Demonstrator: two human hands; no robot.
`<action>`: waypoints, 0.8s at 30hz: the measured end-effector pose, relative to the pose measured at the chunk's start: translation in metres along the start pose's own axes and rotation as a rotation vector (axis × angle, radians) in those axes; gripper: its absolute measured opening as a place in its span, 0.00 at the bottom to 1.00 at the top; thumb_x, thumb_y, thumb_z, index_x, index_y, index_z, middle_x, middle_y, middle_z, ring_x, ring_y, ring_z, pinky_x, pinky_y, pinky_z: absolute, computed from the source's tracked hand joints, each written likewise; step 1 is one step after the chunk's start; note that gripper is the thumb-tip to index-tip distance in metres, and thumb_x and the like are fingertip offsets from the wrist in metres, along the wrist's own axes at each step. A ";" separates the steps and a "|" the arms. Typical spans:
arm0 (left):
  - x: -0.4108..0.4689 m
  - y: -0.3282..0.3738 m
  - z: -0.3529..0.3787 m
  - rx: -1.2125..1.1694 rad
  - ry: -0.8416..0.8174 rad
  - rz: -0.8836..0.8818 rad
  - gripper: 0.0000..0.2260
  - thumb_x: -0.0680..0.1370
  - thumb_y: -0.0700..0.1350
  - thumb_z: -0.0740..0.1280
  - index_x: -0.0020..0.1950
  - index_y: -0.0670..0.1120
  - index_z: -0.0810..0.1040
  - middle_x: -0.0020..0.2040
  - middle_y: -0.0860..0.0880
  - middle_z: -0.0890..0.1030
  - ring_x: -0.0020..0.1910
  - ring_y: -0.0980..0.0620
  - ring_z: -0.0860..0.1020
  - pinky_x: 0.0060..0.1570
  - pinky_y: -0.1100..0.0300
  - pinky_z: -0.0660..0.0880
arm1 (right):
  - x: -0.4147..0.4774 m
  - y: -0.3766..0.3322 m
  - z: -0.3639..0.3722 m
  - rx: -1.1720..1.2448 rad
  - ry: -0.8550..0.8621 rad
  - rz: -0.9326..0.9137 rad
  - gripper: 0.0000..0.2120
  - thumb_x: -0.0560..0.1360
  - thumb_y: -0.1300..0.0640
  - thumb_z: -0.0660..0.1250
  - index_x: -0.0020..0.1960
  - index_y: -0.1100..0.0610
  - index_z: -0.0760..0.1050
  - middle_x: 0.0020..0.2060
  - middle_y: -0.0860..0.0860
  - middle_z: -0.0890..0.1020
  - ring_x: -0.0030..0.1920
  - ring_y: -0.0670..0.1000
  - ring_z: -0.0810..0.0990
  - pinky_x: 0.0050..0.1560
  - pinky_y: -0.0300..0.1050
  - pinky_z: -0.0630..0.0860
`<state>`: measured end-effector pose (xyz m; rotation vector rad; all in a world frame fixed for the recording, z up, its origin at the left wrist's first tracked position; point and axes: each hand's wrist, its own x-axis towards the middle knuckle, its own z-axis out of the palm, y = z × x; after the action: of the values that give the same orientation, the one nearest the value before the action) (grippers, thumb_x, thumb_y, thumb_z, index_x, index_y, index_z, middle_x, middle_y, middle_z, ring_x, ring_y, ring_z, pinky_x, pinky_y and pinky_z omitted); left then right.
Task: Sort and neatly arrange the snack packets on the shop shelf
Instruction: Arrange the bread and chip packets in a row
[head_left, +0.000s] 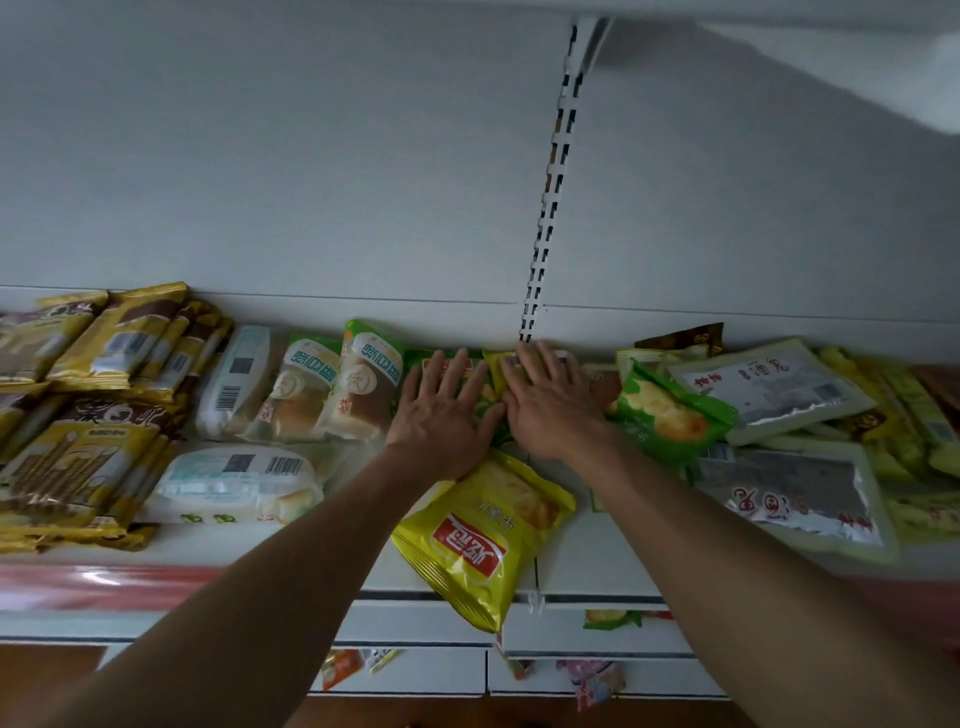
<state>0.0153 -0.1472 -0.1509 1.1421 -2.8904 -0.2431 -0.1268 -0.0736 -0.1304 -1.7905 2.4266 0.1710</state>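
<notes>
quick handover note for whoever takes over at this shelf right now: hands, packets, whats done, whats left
Left grip: open, flat, pressing the green and yellow packets at the back of the shelf.
Right grip: open, flat beside it, on the same packets.
Done: wafer packets stacked, bread packets lined up, both on the left.
Left: yellow chip bag overhangs the front edge; green chip bag lies tilted; white flat packets sit in a loose pile on the right.
</notes>
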 end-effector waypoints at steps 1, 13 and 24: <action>0.002 -0.001 -0.001 -0.009 -0.025 -0.002 0.32 0.78 0.67 0.38 0.80 0.55 0.45 0.81 0.51 0.44 0.79 0.48 0.40 0.74 0.47 0.38 | 0.002 0.000 -0.003 0.009 -0.039 0.001 0.27 0.83 0.47 0.43 0.80 0.51 0.43 0.79 0.52 0.41 0.78 0.56 0.37 0.76 0.60 0.39; -0.063 0.021 -0.054 -0.474 0.184 0.307 0.20 0.79 0.52 0.64 0.70 0.49 0.74 0.70 0.49 0.73 0.71 0.48 0.69 0.70 0.51 0.66 | -0.082 0.012 -0.053 0.091 0.324 0.255 0.28 0.77 0.41 0.61 0.72 0.56 0.65 0.72 0.55 0.67 0.73 0.58 0.60 0.73 0.56 0.56; -0.137 0.022 -0.020 -0.161 0.077 0.396 0.22 0.82 0.58 0.54 0.72 0.51 0.72 0.72 0.49 0.72 0.74 0.47 0.67 0.73 0.52 0.59 | -0.131 -0.014 -0.003 0.095 0.203 0.335 0.35 0.78 0.37 0.59 0.78 0.53 0.55 0.79 0.54 0.55 0.78 0.58 0.48 0.76 0.57 0.48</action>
<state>0.1022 -0.0407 -0.1235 0.5273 -2.8826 -0.3979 -0.0756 0.0454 -0.1060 -1.4139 2.8103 -0.1015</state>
